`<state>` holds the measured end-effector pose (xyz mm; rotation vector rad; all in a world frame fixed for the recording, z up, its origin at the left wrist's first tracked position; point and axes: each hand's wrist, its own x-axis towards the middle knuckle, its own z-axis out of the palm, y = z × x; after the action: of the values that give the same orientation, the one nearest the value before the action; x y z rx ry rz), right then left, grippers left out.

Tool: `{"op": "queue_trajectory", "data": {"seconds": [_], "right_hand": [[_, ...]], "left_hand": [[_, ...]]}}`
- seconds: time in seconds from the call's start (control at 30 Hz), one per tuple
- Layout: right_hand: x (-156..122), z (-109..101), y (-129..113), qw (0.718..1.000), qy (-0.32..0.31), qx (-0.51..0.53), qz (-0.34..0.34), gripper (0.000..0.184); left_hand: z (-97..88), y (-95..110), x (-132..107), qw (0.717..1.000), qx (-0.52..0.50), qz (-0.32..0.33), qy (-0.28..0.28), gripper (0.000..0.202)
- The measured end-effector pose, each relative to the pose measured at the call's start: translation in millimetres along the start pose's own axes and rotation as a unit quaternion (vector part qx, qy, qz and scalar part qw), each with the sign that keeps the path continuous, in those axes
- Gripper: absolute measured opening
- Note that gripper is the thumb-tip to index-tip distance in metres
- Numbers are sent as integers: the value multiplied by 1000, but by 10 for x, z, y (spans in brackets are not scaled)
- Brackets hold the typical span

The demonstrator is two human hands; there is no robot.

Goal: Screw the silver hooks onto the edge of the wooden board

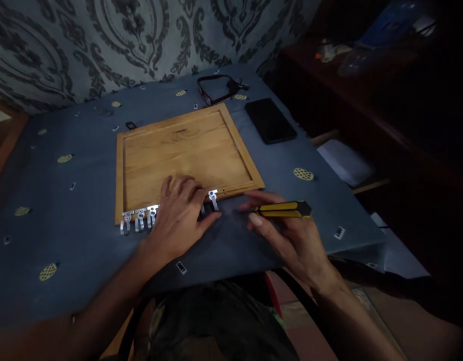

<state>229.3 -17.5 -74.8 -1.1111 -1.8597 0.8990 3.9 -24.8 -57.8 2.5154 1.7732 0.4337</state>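
Framed wooden panel (174, 155) lies flat on the blue tablecloth (88, 200), its near edge toward the person. Row of metal hooks (140, 219) along that edge: three show left of the hand, and the rightmost hook (213, 199) stands clear beyond it, with part of another just beside. Small dark holes (224, 191) in the wood right of that last one.

Left hand (180, 210) rests palm down across the edge, covering the middle of the row. Fingers slightly parted and curled on the wood, thumb stretched out to the right, below the rightmost hook. Whether the palm presses on any hook: cannot tell.

Right hand (297, 245) off the panel's near right corner, gripping a yellow-and-black hand tool (284, 209) between thumb and fingers, handle roughly level. Tip blurred; probably a screwdriver.

Judgement: step looks like screw work at the hooks. To do it well, bear down with the left palm so the panel cannot slide on cloth, thumb clear of the tool's path. Bring the tool square to the screw head, seat it fully, turn slowly. Check each hook lines up with its neighbours before tightening.
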Motion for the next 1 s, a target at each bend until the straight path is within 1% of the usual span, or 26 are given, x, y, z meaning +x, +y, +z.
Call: {"op": "queue_trajectory", "data": {"seconds": [0.1, 0.23, 0.33, 0.4, 0.63, 0.83, 0.93, 1.0], "right_hand": [[4, -28, -46, 1000, 14, 23, -7, 32], [19, -57, -64, 998, 50, 23, -29, 30], [37, -73, -59, 998, 50, 15, -43, 29], [60, -79, -62, 998, 45, 8, -43, 27], [184, -82, -130, 995, 58, -29, -74, 21], [226, -79, -173, 988, 130, -41, -66, 25], [253, -62, -200, 987, 147, -36, -62, 24], [286, -45, -214, 987, 145, -25, -71, 23]], "left_hand": [[10, 0, -5, 1000, -1, 6, 11, 32], [5, -8, -1, 1000, 3, 12, 16, 35], [3, -16, 10, 1000, 3, 14, 12, 43], [7, -16, 17, 1000, 5, 13, 10, 44], [15, 21, 19, 1000, -1, 13, 17, 27], [23, 20, 18, 1000, -17, 14, 16, 26], [31, 16, 21, 999, -29, 8, 16, 25], [33, 17, 23, 999, -32, 6, 14, 25]]}}
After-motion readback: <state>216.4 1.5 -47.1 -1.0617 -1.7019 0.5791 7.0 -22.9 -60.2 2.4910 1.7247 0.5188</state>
